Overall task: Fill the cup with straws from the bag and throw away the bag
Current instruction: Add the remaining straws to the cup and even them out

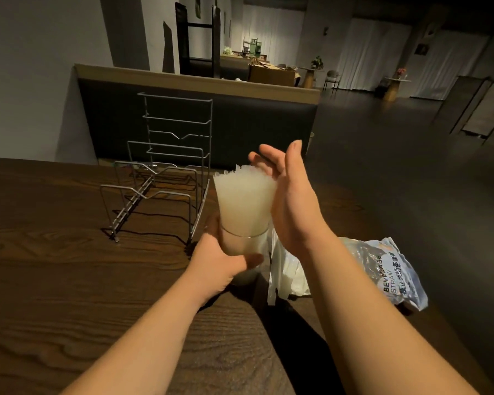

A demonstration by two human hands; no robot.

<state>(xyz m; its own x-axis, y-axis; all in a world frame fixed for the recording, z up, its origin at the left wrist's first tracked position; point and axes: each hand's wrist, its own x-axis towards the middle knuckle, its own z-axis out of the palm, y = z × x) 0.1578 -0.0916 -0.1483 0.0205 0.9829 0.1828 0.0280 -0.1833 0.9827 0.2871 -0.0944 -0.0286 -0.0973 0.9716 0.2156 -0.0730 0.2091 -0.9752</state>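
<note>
A clear cup (241, 243) stands near the table's right edge, packed with a thick bundle of white straws (244, 201) that fan out above its rim. My left hand (220, 260) wraps around the cup's lower left side. My right hand (288, 195) is flat and spread, its palm against the right side of the straws and its fingers reaching past their tips. The crumpled straw bag (394, 275), printed "BEVERAGE STRAW", lies on the table to the right, behind my right forearm. White plastic of the bag (285, 269) shows beside the cup.
A wire rack (166, 169) stands on the dark wooden table (69, 280) just left of and behind the cup. Beyond the table is a dark booth back (197, 115). To the right lies open dark floor (411, 166).
</note>
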